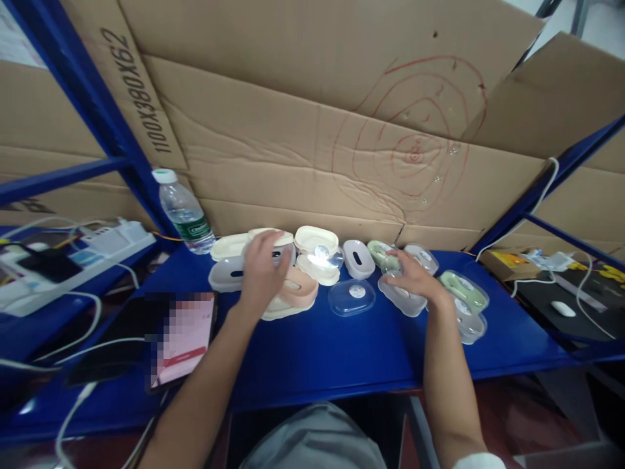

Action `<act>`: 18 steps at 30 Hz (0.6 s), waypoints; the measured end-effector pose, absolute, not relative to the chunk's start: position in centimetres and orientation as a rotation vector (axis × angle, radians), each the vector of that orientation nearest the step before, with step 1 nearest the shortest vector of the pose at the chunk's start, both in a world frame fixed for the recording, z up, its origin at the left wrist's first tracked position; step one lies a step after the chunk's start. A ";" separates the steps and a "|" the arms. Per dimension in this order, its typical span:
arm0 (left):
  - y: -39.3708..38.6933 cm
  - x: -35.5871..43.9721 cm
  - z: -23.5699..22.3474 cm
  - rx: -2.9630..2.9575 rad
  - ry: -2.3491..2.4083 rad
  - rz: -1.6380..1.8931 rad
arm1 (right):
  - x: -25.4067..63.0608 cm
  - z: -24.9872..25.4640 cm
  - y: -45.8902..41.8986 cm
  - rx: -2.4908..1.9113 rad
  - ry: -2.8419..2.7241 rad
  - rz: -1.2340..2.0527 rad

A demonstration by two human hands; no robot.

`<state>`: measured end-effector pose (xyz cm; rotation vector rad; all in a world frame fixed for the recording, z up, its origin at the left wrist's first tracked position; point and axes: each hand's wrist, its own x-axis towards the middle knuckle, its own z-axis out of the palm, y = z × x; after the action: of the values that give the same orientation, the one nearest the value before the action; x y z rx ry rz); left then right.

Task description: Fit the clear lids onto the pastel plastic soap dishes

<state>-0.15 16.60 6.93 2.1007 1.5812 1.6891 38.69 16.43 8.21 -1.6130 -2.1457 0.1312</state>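
My left hand (263,270) curls over a pale grey oval tray (289,253) with a dark slot, its fingers against it; the fingertips are partly hidden. Another grey slotted tray (225,275) lies to its left, and a peach oval piece (299,286) rests on a cream one to its right. My right hand (414,277) reaches with fingers apart over a green oval piece (378,251) and a clear oval cover (407,301). Between the hands are a white slotted tray (359,259), a clear lid (352,298) with a round sticker, and a cream oval dish (316,240).
A water bottle (185,215) stands at the back left. A phone (183,339) with a lit screen and white cables lie at the left, near a power strip (97,260). Green and clear boxes (463,291) sit at the right. Cardboard (293,156) forms the back wall.
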 end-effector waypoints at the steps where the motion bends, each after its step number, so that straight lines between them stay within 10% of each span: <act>1: 15.8 1.1 7.1 2.170 1.515 1.651 | 38.1 8.9 16.2 -1.520 -2.154 0.166; 18: 15.0 2.9 5.8 2.569 1.546 1.245 | 26.8 6.6 15.3 -1.041 -2.433 -0.053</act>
<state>2.85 15.02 5.79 2.5693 1.5462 1.2452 26.77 15.35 6.62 -1.0406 -2.4329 -0.0528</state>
